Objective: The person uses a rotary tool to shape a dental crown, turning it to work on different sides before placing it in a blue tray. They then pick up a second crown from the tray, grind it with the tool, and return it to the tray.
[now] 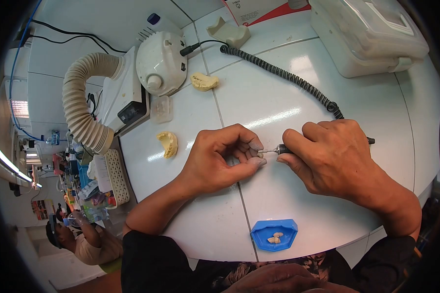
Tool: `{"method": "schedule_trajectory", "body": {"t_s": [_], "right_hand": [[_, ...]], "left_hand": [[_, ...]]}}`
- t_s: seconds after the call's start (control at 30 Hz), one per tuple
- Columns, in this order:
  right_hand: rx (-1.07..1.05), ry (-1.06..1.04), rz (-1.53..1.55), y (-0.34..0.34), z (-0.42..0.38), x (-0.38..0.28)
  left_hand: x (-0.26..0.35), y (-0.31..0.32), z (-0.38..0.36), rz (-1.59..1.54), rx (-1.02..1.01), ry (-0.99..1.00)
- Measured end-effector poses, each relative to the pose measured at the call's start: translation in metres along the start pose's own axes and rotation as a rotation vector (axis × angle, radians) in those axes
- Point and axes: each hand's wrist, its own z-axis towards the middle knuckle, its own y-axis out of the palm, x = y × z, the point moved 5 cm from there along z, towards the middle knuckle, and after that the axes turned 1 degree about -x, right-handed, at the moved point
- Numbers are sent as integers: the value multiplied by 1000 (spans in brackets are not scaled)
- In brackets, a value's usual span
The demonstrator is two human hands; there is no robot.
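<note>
My right hand (332, 158) is closed around a black rotary handpiece (282, 149), its thin metal bur (268, 151) pointing left. The bur's tip reaches the fingertips of my left hand (220, 158), which are pinched together and coated in pale dust. Whatever sits between those fingertips is too small and covered to make out. Nearer my body, a blue tray (259, 228) holds small tooth-coloured pieces (275, 239). Beyond my left hand lie two yellowish dental casts, one horseshoe-shaped cast (167, 144) and one farther cast (204, 82).
A coiled cord (283, 73) runs from the white control unit (161, 63) toward my right hand. A ribbed hose (73, 93) arches at left, near a small clear box (162, 109). A translucent case (362, 44) stands at far right. Another person (90, 241) is at lower left.
</note>
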Motion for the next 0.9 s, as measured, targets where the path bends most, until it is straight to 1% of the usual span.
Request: {"method": "schedule_trajectory", "body": {"t_s": [0.53, 0.73, 0.9], "right_hand": [[-7, 2, -3, 0, 0, 0], [-49, 24, 13, 0, 0, 1], [-32, 1, 10, -1, 0, 0]], "left_hand": [[1, 2, 0, -20, 11, -2], [2, 2, 0, -9, 8, -22], [1, 1, 1, -38, 10, -33]]}}
